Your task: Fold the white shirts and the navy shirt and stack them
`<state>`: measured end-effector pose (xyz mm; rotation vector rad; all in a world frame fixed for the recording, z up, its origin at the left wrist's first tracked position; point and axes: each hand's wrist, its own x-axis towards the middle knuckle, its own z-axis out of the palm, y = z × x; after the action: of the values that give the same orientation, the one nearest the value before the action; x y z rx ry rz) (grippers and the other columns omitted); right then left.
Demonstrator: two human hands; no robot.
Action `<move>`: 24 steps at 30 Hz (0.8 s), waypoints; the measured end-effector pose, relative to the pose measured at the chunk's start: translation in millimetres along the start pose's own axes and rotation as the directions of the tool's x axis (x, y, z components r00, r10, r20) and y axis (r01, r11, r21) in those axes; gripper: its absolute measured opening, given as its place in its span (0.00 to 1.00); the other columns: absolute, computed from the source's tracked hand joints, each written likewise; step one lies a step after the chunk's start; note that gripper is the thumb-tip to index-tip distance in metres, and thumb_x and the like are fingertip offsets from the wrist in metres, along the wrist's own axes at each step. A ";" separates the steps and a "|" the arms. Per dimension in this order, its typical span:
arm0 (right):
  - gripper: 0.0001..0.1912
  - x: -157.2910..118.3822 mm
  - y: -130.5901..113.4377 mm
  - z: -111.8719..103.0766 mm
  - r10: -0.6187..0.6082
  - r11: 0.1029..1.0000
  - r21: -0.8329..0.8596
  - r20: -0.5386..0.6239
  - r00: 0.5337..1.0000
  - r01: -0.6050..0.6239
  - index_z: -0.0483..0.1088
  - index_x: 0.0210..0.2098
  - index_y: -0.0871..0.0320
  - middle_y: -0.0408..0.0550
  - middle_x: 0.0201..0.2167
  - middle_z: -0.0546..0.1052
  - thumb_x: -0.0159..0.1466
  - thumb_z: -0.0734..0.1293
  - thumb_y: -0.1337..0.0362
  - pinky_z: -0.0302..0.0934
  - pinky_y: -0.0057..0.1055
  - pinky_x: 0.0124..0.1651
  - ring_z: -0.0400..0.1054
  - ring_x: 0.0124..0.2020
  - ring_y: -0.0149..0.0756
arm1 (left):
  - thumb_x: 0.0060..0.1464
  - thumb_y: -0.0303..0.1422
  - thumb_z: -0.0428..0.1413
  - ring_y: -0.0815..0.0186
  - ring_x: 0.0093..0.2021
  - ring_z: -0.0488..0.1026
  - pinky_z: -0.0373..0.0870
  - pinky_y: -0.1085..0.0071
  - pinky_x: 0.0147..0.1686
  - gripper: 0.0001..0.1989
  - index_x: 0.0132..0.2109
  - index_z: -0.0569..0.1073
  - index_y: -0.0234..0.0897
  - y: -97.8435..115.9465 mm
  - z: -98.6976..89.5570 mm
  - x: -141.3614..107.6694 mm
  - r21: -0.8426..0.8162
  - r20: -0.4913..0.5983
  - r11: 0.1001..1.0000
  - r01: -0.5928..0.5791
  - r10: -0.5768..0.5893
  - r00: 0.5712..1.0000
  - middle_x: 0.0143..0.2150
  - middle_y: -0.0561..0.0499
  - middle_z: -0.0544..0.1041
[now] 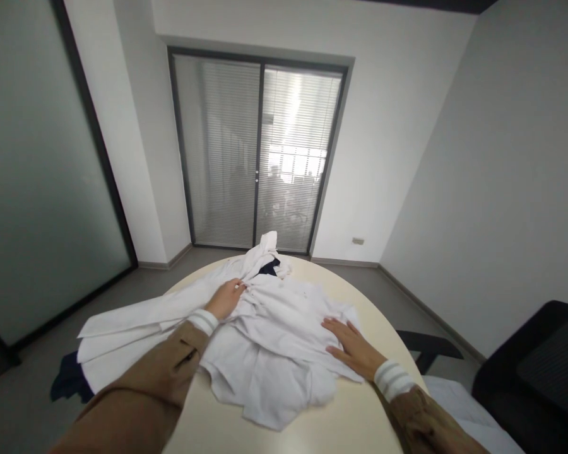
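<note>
A rumpled white garment lies spread on the round cream table. My left hand is closed at its upper left part, the fingertips pinching the gathered cloth. On the garment's right side my right hand rests palm down with its fingers spread. More white cloth stretches to the left and hangs over the table's edge, running under my left forearm. A dark blue piece shows among the folds at the far end.
A black office chair stands at the right, with white cloth near it. Dark blue cloth hangs low at the left. Glass doors with blinds are beyond the table.
</note>
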<state>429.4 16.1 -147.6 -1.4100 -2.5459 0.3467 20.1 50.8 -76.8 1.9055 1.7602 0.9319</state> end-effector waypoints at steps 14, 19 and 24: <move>0.21 -22.8 -46.5 -11.9 -0.090 0.992 0.082 -0.090 0.992 0.098 0.73 0.55 0.51 0.54 0.54 0.75 0.70 0.58 0.51 0.55 0.49 0.63 0.67 0.56 0.47 | 0.51 0.49 0.62 0.46 0.63 0.64 0.51 0.47 0.65 0.36 0.65 0.65 0.46 4.8 15.9 -108.3 0.098 0.455 0.753 -0.651 0.548 0.702 0.65 0.42 0.68; 0.25 -14.4 -23.3 1.4 0.041 0.990 0.138 -0.057 0.998 -0.033 0.66 0.62 0.47 0.51 0.66 0.65 0.72 0.52 0.50 0.31 0.62 0.70 0.55 0.68 0.47 | 0.61 0.34 0.55 0.47 0.64 0.62 0.55 0.46 0.63 0.15 0.55 0.75 0.48 7.7 48.3 -125.1 0.197 0.421 0.743 -0.639 0.525 0.740 0.62 0.44 0.70; 0.18 -7.9 -17.4 3.4 0.026 0.989 0.151 -0.141 0.990 -0.005 0.72 0.47 0.54 0.55 0.56 0.73 0.70 0.57 0.52 0.43 0.59 0.68 0.64 0.60 0.48 | 0.69 0.37 0.42 0.59 0.41 0.75 0.67 0.66 0.42 0.17 0.45 0.75 0.40 43.1 46.0 -128.8 0.037 0.445 0.849 -0.527 0.458 0.769 0.40 0.47 0.79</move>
<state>418.6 0.0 -146.0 -1.3493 -2.3434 0.4147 83.8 -74.0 -107.3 2.5175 1.1190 0.4686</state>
